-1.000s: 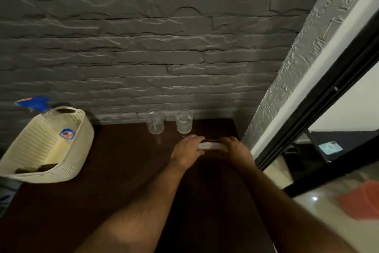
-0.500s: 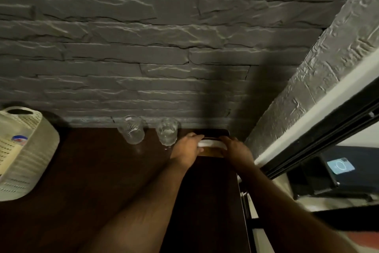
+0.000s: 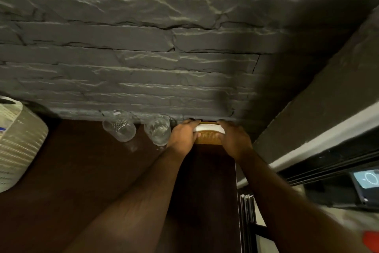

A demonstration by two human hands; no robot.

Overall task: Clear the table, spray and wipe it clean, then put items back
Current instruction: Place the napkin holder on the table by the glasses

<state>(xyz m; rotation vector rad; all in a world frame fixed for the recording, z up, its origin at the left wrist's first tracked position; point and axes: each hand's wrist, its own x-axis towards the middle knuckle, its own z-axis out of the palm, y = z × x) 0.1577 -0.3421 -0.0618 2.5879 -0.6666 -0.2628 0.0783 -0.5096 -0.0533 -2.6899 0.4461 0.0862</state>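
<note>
Both my hands, left and right, grip the small round woven basket with a white rim at the dark wooden desk's back corner; I'd lower it flat, clear of the nearer clear tumbler.

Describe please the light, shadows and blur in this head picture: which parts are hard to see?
Head view: dim, warm light; a broad dark shadow falls on the stone wall above both hands; the left hand and right hand grip a small woven basket, mostly hidden; the glasses look soft; wide-angle bending at edges.
</note>
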